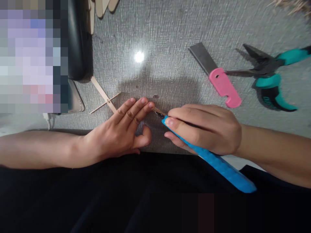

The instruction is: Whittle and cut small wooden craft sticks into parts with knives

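My left hand (123, 124) lies with its fingers stretched out, fingertips pressed down on the table by a thin wooden stick (160, 111). Most of that stick is hidden under my fingers and behind the tool. My right hand (204, 127) is closed around a blue-handled tool (223, 166) with a small dark metal tip. The tip points left and meets the stick close to my left fingertips. Beyond my left knuckles, a flat craft stick (99, 89) is crossed by a toothpick-thin stick (97, 107), and its lower end runs toward my hand.
To the right lie a pink-handled folding blade (224, 85) and pliers with teal grips (267, 69). Several craft sticks (99, 8) are at the top, beside a black object (79, 42). Thin sticks (295, 5) are piled at the top right. A white cable (48, 120) hangs at left.
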`<state>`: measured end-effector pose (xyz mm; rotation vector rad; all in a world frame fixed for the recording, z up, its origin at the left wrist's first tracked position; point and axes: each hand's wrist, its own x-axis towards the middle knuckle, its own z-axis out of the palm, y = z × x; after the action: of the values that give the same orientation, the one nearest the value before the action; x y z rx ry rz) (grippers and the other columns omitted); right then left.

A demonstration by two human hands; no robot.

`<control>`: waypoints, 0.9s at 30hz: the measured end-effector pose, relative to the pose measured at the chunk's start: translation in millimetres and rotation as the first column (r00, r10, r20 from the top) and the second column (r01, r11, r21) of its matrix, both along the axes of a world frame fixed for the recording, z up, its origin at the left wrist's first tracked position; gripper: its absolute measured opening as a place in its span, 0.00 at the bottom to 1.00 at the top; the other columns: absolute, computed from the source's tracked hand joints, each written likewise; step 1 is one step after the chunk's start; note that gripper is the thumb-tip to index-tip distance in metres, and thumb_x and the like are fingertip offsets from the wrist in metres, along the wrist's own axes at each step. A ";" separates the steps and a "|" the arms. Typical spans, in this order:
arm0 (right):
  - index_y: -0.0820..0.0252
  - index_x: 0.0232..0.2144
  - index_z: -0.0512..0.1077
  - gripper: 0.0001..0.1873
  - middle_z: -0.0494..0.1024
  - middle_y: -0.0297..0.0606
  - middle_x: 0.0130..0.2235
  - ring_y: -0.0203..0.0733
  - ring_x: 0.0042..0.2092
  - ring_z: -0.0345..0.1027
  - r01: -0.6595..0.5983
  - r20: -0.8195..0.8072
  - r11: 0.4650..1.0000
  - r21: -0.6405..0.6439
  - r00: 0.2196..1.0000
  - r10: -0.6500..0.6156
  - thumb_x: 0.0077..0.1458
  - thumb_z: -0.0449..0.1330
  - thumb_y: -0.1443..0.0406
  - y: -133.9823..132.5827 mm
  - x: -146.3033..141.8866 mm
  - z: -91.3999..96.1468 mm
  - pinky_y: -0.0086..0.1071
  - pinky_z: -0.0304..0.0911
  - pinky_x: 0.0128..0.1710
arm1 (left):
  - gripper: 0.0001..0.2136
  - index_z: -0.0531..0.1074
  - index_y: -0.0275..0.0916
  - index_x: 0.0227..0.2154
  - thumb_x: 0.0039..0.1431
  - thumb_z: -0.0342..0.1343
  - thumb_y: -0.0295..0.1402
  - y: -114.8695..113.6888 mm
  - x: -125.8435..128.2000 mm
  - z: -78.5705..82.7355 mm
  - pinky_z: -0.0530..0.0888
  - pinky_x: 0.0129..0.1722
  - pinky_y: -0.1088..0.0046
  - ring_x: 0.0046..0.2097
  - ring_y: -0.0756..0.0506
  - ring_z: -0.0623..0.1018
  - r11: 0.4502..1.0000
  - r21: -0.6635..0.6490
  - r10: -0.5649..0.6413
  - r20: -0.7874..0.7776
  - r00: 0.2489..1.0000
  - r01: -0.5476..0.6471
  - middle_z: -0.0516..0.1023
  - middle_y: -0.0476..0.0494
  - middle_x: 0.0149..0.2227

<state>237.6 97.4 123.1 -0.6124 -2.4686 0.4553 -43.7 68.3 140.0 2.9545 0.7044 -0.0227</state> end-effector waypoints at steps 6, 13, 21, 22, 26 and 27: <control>0.58 0.42 0.74 0.02 0.85 0.40 0.38 0.38 0.35 0.79 0.014 0.010 1.000 0.020 1.000 -0.014 0.70 0.63 0.65 -0.6 1.8 -0.9 0.31 0.79 0.35 | 0.25 0.66 0.39 0.53 0.67 0.57 0.54 2.8 3.0 4.8 0.72 0.74 0.54 0.72 0.30 0.74 1.000 0.026 -0.012 -0.007 1.000 0.012 0.73 0.25 0.69; 0.61 0.45 0.73 0.05 0.85 0.43 0.39 0.40 0.36 0.79 0.004 0.003 1.000 -0.017 1.000 -0.004 0.69 0.63 0.67 -1.6 2.2 -1.2 0.33 0.80 0.35 | 0.26 0.66 0.40 0.49 0.66 0.57 0.58 4.7 4.9 5.5 0.75 0.71 0.55 0.69 0.31 0.77 0.998 0.061 -0.017 -0.021 1.000 0.019 0.76 0.24 0.67; 0.59 0.47 0.72 0.07 0.86 0.41 0.42 0.39 0.38 0.80 -0.006 0.046 1.000 -0.024 0.999 0.007 0.69 0.64 0.66 -4.7 8.2 -1.3 0.33 0.80 0.38 | 0.23 0.65 0.40 0.49 0.66 0.57 0.55 2.6 4.8 3.7 0.74 0.72 0.56 0.70 0.32 0.77 0.998 0.067 0.004 -0.002 1.000 -0.004 0.75 0.26 0.68; 0.59 0.47 0.72 0.07 0.86 0.41 0.42 0.40 0.38 0.80 -0.007 0.044 1.000 -0.025 0.999 0.008 0.68 0.65 0.66 -4.7 8.6 -1.5 0.33 0.80 0.38 | 0.25 0.65 0.40 0.49 0.66 0.57 0.57 2.8 4.6 4.1 0.74 0.72 0.55 0.70 0.31 0.77 0.998 0.066 -0.003 -0.014 1.000 0.004 0.75 0.25 0.68; 0.60 0.46 0.72 0.06 0.85 0.42 0.39 0.41 0.35 0.80 -0.002 0.008 1.000 -0.020 1.000 0.003 0.68 0.64 0.67 -4.4 7.7 -2.3 0.33 0.79 0.35 | 0.28 0.66 0.41 0.52 0.64 0.58 0.60 3.3 2.8 5.2 0.71 0.75 0.54 0.73 0.31 0.72 1.000 0.000 -0.007 -0.039 0.999 0.007 0.71 0.26 0.71; 0.60 0.46 0.72 0.06 0.85 0.42 0.38 0.41 0.35 0.79 -0.003 0.006 1.000 -0.019 1.000 0.003 0.68 0.64 0.67 -4.4 7.2 -2.6 0.33 0.79 0.34 | 0.28 0.67 0.41 0.53 0.63 0.59 0.59 3.5 2.4 5.5 0.70 0.76 0.53 0.74 0.31 0.71 1.000 -0.012 -0.004 -0.037 0.999 0.004 0.70 0.26 0.72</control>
<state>244.8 93.0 120.5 -0.6189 -2.4733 0.4787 -41.3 71.8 145.5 2.9510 0.7007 -0.0825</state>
